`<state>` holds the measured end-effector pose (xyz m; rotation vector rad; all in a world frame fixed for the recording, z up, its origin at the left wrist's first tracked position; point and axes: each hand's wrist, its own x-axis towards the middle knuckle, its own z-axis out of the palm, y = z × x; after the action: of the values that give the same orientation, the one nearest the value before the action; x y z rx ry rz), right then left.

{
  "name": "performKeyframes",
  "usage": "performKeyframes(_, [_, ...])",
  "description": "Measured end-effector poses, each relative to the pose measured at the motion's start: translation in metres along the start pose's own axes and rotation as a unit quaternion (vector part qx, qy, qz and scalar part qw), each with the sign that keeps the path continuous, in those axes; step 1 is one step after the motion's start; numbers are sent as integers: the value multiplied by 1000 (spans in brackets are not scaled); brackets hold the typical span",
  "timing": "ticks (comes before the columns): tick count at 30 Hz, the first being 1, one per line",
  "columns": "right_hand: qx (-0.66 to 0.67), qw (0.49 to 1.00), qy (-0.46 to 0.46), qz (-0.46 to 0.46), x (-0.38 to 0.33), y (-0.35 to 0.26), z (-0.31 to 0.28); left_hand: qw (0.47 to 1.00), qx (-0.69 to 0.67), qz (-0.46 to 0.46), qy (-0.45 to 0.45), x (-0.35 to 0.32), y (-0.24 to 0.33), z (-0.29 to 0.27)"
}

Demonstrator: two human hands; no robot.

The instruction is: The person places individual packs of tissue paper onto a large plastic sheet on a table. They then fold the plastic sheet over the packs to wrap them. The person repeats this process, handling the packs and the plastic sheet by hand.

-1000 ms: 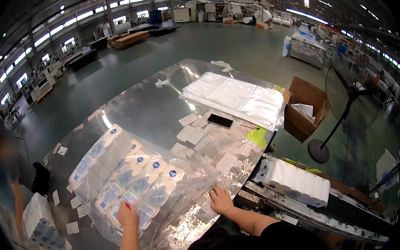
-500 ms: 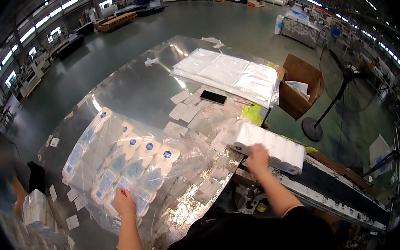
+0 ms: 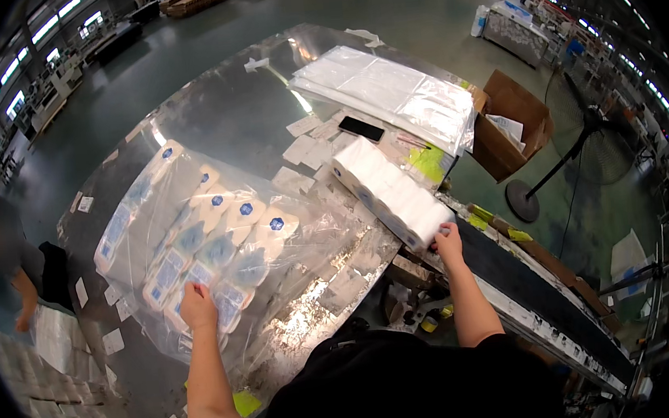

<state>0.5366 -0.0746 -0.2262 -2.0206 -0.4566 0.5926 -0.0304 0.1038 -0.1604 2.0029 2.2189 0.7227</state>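
A large clear plastic bag (image 3: 291, 253) lies on the metal table, with several wrapped rolls (image 3: 222, 239) with blue emblems inside it. My left hand (image 3: 197, 304) is closed in a pinch on the bag's near side. To the right, a long pack of white paper rolls (image 3: 391, 190) lies slantwise across the table edge, its far end beside the phone. At the pack's near end, my right hand (image 3: 446, 240) has its fingers curled against the corner; the part of the grip behind the pack is hidden.
A stack of flat clear bags (image 3: 388, 93) and a black phone (image 3: 361, 129) lie at the back. A conveyor (image 3: 542, 302) runs off to the right, near an open cardboard box (image 3: 514, 122) and a standing fan (image 3: 582, 131). At left, a person (image 3: 15, 285) is beside wrapped packs (image 3: 63, 336).
The pack of rolls has slid off the conveyor end, away and leftward onto the table. My right hand has moved to its near end. My left hand stays on the bag.
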Motion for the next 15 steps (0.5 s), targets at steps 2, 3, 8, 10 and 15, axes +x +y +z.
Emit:
performKeyframes(2, [-131,975,134,-117,12,4,17,1000,5,-4,-4,0,1,0])
performKeyframes(3, [-133,967,148,-158,20,3,30,1000,10,-12,-5,-2,-1,-1])
performKeyframes(8, [8,995,-52,-86,53,23,60,1000,12,-3,-17,4,8,-1])
performKeyframes(10, [31,993,-111,-30,33,6,66,1000,17,-5,-12,2,4,0])
performKeyframes(15, [127,968,-209,57,-35,-19,79,1000,17,-2,-19,1,7,-3])
